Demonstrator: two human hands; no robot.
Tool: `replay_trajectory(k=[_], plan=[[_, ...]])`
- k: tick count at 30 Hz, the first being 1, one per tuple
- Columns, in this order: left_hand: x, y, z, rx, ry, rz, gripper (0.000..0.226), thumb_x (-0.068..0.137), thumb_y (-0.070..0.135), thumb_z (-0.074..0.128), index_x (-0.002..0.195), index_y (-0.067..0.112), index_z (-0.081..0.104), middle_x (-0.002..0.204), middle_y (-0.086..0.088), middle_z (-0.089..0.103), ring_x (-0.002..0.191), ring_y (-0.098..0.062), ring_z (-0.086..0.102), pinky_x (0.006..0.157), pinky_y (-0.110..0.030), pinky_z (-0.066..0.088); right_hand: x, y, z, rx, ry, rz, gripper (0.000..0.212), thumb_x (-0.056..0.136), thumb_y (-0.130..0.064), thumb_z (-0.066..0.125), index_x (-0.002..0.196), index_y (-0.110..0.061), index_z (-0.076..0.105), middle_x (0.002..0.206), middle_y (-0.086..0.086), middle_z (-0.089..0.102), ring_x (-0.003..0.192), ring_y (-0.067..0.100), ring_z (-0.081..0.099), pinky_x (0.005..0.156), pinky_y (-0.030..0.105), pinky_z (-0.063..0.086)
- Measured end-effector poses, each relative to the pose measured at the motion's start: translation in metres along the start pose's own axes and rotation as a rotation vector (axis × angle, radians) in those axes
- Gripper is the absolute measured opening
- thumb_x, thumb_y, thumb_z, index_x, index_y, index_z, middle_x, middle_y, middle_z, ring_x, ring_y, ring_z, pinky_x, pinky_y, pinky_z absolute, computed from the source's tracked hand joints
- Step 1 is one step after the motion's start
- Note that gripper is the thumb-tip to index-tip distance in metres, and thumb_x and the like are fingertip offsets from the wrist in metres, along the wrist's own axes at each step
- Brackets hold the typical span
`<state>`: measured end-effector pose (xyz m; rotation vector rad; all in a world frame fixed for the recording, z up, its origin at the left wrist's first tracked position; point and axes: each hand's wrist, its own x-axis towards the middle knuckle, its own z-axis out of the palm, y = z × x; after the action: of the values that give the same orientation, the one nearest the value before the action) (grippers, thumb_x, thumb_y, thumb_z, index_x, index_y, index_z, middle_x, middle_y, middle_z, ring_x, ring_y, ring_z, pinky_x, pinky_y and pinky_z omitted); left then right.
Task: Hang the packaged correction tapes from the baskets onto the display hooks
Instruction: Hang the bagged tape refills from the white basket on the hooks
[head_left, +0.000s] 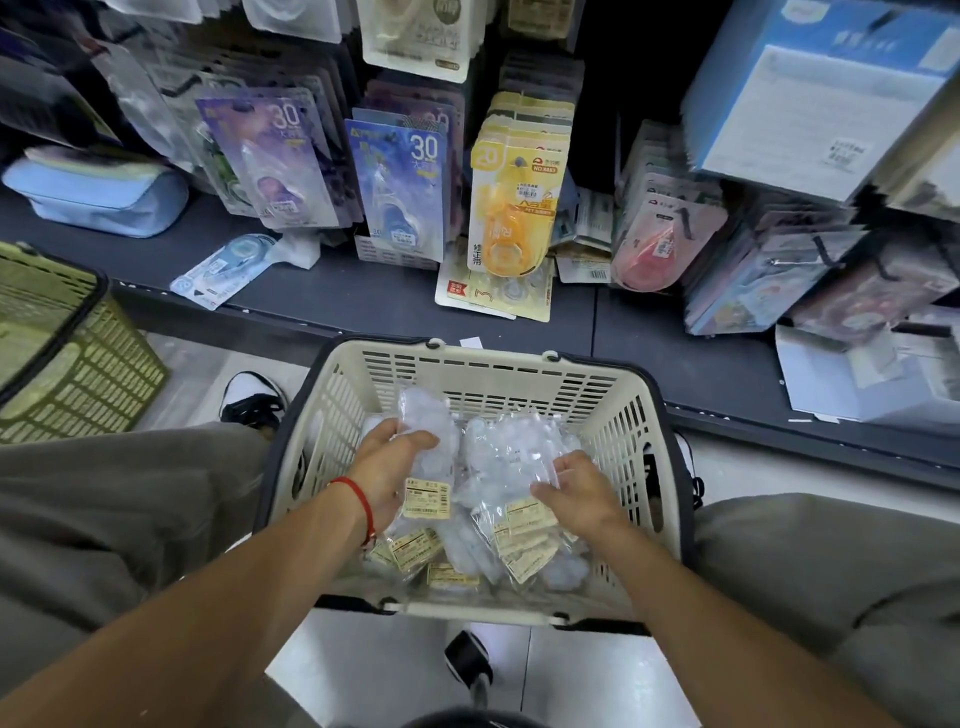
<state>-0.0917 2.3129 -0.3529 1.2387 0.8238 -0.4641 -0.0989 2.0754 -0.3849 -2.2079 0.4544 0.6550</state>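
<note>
Packaged correction tapes (467, 499) fill the basket (644, 415); left hand (395, 467) grips one, right hand (576, 493) rests spread.

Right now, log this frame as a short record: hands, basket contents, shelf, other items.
left hand: grips a clear packet inside the cream basket
right hand: fingers curled on the clear packets, grip unclear
basket contents: many clear packets with yellowish labels
shelf: hanging carded correction tapes, including a yellow one
loose on shelf: a blue packet lying flat
other: green basket at left
</note>
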Motion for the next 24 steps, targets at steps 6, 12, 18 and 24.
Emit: replay_trajectory(k=[6, 12, 18, 24], plan=[[-0.005, -0.002, 0.010, -0.078, -0.109, 0.053, 0.031, 0.088, 0.027, 0.083, 0.112, 0.033, 0.064, 0.105, 0.000, 0.072, 0.092, -0.028, 0.071, 0.054, -0.034, 0.061, -0.005, -0.028, -0.013, 0.593, -0.160, -0.127, 0.031, 0.094, -0.014, 0.077, 0.120, -0.015, 0.061, 0.112, 0.007, 0.079, 0.100, 0.025, 0.078, 0.086, 0.042, 0.064], [-0.008, 0.005, 0.015, -0.068, -0.094, 0.155, 0.044, 0.095, 0.002, 0.072, 0.135, 0.017, 0.061, 0.115, -0.013, 0.078, 0.091, -0.030, 0.079, 0.060, -0.037, 0.062, 0.004, -0.028, 0.016, 0.014, 0.100, -0.235, 0.027, 0.106, -0.035, 0.059, 0.115, -0.012, 0.069, 0.113, 0.006, 0.073, 0.105, 0.027, 0.070, 0.097, 0.048, 0.057], [-0.011, 0.021, 0.004, -0.086, -0.087, 0.176, 0.043, 0.095, 0.002, 0.069, 0.135, 0.015, 0.060, 0.117, -0.013, 0.076, 0.098, -0.031, 0.075, 0.074, -0.046, 0.062, 0.005, -0.006, 0.049, -0.539, 0.032, -0.172, 0.061, 0.101, -0.029, 0.069, 0.149, -0.009, 0.036, 0.145, 0.014, 0.043, 0.134, 0.028, 0.043, 0.111, 0.036, 0.043], [-0.025, 0.033, 0.002, -0.042, -0.051, 0.292, 0.027, 0.093, 0.003, 0.073, 0.113, 0.021, 0.073, 0.106, -0.008, 0.081, 0.098, -0.030, 0.074, 0.077, -0.044, 0.058, -0.005, -0.030, 0.000, -0.017, -0.023, -0.072, 0.026, 0.100, -0.009, 0.063, 0.121, -0.018, 0.052, 0.126, 0.006, 0.059, 0.105, 0.019, 0.063, 0.084, 0.028, 0.052]])
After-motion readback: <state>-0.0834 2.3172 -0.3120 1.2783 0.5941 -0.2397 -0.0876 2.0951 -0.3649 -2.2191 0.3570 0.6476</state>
